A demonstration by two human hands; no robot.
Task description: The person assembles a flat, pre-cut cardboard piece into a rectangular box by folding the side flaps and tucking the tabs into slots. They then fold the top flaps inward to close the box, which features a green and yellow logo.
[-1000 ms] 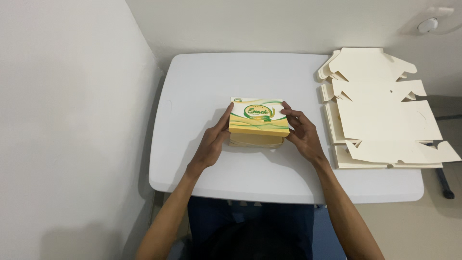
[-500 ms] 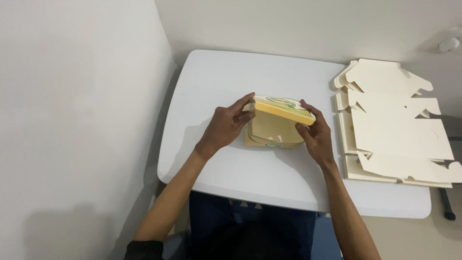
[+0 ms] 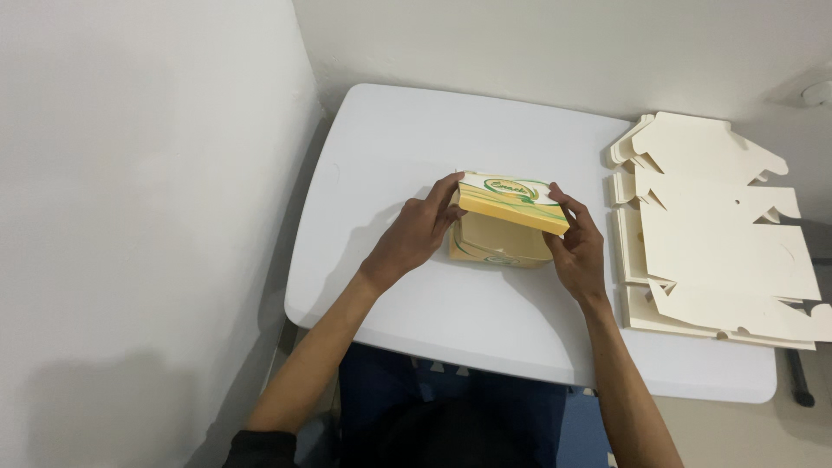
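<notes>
Holding: both hands are on a small yellow carton [image 3: 511,217] near the middle of the white table [image 3: 407,147], its lid lifted and tilted.
Left hand [image 3: 416,236]: fingers curled round the carton's left end, fingertips on the lid's left edge.
Right hand [image 3: 579,247]: fingers wrapped on the right end, thumb up by the lid's right corner.
Axis: carton's long side runs left to right, so it sits straight between the two palms, lid's front edge facing the person.
Nearer hand: pretty even honestly, each has its own end.
Off to the side: stack of flat cream box blanks [image 3: 719,234] at the table's right edge, well apart from the right hand.
</notes>
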